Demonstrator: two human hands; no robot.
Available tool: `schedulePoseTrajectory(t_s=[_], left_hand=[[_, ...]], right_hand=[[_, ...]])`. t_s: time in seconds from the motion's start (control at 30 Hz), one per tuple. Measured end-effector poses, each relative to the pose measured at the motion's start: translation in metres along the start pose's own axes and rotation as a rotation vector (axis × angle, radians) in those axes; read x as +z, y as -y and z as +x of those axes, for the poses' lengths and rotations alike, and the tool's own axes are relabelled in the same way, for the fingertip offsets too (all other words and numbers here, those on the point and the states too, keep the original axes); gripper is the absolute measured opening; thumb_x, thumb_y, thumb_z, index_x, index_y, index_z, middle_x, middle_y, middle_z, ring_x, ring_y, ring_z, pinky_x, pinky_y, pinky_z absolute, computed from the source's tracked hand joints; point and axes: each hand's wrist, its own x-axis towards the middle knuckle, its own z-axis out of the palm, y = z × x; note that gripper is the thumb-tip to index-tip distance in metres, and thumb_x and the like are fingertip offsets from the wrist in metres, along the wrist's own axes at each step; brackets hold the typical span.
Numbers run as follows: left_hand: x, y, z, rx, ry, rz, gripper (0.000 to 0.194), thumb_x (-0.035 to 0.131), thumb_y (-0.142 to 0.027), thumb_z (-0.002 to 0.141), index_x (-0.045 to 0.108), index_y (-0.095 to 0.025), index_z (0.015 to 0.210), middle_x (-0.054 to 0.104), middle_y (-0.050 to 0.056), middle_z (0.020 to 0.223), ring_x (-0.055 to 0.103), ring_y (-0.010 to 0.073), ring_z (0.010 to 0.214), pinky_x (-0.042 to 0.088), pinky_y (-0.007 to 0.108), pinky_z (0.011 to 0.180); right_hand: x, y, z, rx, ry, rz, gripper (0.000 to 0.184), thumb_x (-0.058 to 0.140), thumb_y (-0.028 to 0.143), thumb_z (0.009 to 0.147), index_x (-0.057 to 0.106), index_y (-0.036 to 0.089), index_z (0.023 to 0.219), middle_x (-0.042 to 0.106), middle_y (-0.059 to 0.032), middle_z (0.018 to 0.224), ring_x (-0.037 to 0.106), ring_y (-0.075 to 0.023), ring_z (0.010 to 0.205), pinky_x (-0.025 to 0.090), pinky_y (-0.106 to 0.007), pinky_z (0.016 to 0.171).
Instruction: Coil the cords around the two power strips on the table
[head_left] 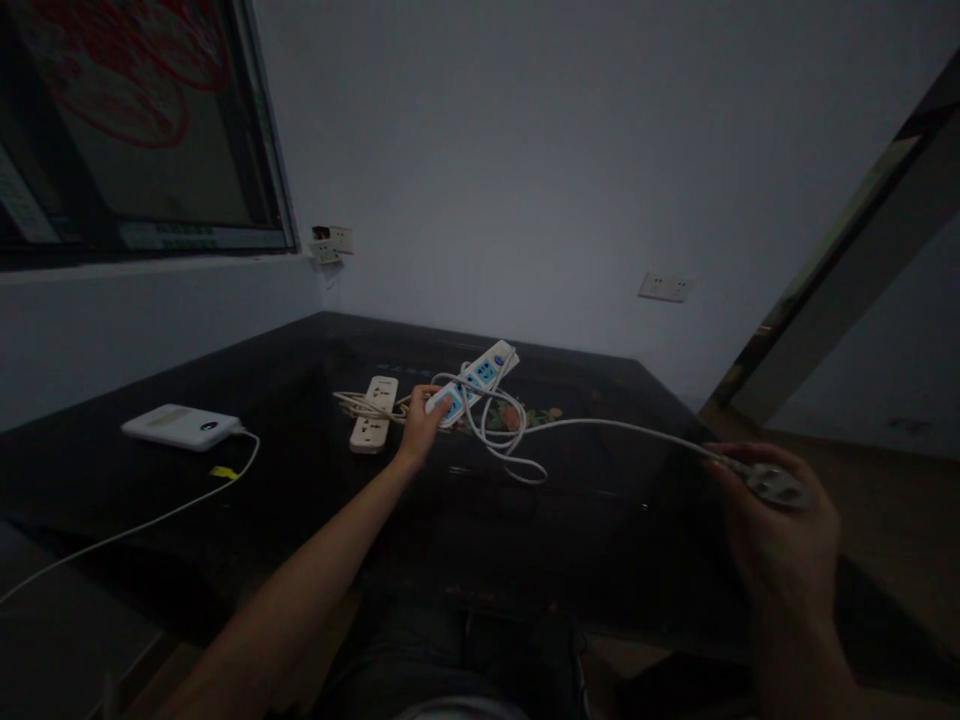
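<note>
My left hand (421,425) grips the near end of a white power strip (504,352) with blue socket faces, tilted over the dark table. Loops of its white cord (536,468) wind around the strip and hang beside it. From there the cord stretches right to the plug (778,486), which my right hand (787,530) holds out past the table's right side. Just left of my left hand lies a second, cream power strip (370,432), its cord bundled around it.
A white power bank (180,426) with a cable lies on the left of the black table (517,540), near a yellow scrap (224,472). Wall sockets (666,287) sit behind the table, and another socket plate (327,250) hangs loose by the window.
</note>
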Motion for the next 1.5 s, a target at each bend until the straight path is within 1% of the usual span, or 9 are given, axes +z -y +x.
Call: schedulePoseTrajectory(t_s=[0.13,0.33,0.43,0.53,0.67,0.93,1.07,1.27,1.5], left_hand=[[0.001,0.004,0.0,0.019,0.088,0.017,0.046,0.067,-0.04,0.072,0.042,-0.02,0.106,0.058,0.001,0.089,0.062,0.0169,0.072,0.051,0.029,0.062],[0.005,0.003,-0.004,0.15,0.185,0.166,0.062,0.065,-0.042,0.075,0.042,-0.018,0.127,0.053,0.013,0.127,0.052,0.0282,0.118,0.039,0.043,0.1],[0.008,0.001,-0.009,0.192,0.218,0.223,0.07,0.065,-0.042,0.075,0.039,-0.019,0.135,0.049,0.013,0.136,0.039,0.0307,0.132,0.027,0.046,0.109],[0.009,0.0,-0.011,0.164,0.261,0.215,0.079,0.065,-0.041,0.077,0.03,-0.017,0.143,0.059,0.015,0.122,0.045,0.0315,0.127,0.031,0.047,0.106],[0.008,0.004,-0.01,0.206,0.276,0.228,0.082,0.063,-0.037,0.079,0.021,-0.017,0.147,0.054,0.015,0.129,0.042,0.0294,0.13,0.03,0.045,0.109],[0.009,0.011,-0.004,0.251,0.303,0.201,0.083,0.065,-0.03,0.075,0.021,-0.019,0.145,0.038,0.015,0.144,0.04,0.0263,0.132,0.027,0.042,0.111],[0.01,0.016,-0.002,0.23,0.293,0.136,0.077,0.066,-0.029,0.073,0.027,-0.017,0.138,0.042,0.016,0.14,0.043,0.0269,0.128,0.03,0.044,0.109],[0.011,0.015,-0.002,0.124,0.277,0.154,0.068,0.067,-0.032,0.07,0.037,-0.018,0.129,0.051,0.014,0.13,0.048,0.0275,0.122,0.033,0.043,0.106],[0.011,0.013,0.0,0.052,0.246,0.134,0.063,0.066,-0.038,0.069,0.043,-0.014,0.123,0.06,0.013,0.117,0.057,0.0282,0.109,0.042,0.042,0.096]], right_hand=[[0.042,0.035,-0.004,-0.253,0.058,0.075,0.021,0.073,0.029,0.073,0.062,0.019,0.088,0.067,-0.003,0.078,0.065,-0.0174,0.076,0.05,-0.031,0.074],[0.105,0.068,0.006,-0.597,0.447,-0.105,0.011,0.053,0.027,0.086,0.056,0.02,0.093,0.061,-0.0005,0.075,0.058,-0.0136,0.063,0.043,-0.027,0.062],[0.145,0.071,0.016,-0.58,0.655,-0.356,0.026,0.052,0.017,0.083,0.052,0.019,0.11,0.062,-0.0017,0.077,0.057,-0.0141,0.065,0.041,-0.027,0.063],[0.187,0.063,0.027,-0.594,0.963,-0.369,0.047,0.06,0.018,0.079,0.047,0.016,0.123,0.066,-0.0065,0.089,0.06,-0.0166,0.073,0.043,-0.028,0.068],[0.233,0.044,0.04,-0.561,1.115,-0.448,0.031,0.055,0.01,0.08,0.065,0.015,0.108,0.069,-0.0099,0.098,0.063,-0.0198,0.087,0.045,-0.031,0.079],[0.252,0.038,0.041,-0.265,1.569,-0.271,0.019,0.055,0.019,0.08,0.071,0.012,0.086,0.063,0.001,0.063,0.05,-0.0079,0.052,0.037,-0.02,0.052],[0.246,0.035,0.035,-0.227,1.505,-0.213,0.037,0.042,0.038,0.091,0.068,0.011,0.091,0.054,0.0021,0.058,0.039,-0.0066,0.046,0.029,-0.02,0.045],[0.243,0.04,0.01,-0.697,1.369,-0.417,0.065,0.07,0.021,0.073,0.047,0.025,0.133,0.066,-0.0039,0.095,0.058,-0.016,0.079,0.042,-0.024,0.065],[0.242,0.05,0.001,-1.033,1.209,-0.669,0.043,0.054,0.007,0.082,0.059,0.028,0.119,0.063,-0.0047,0.105,0.058,-0.0189,0.092,0.04,-0.026,0.067]])
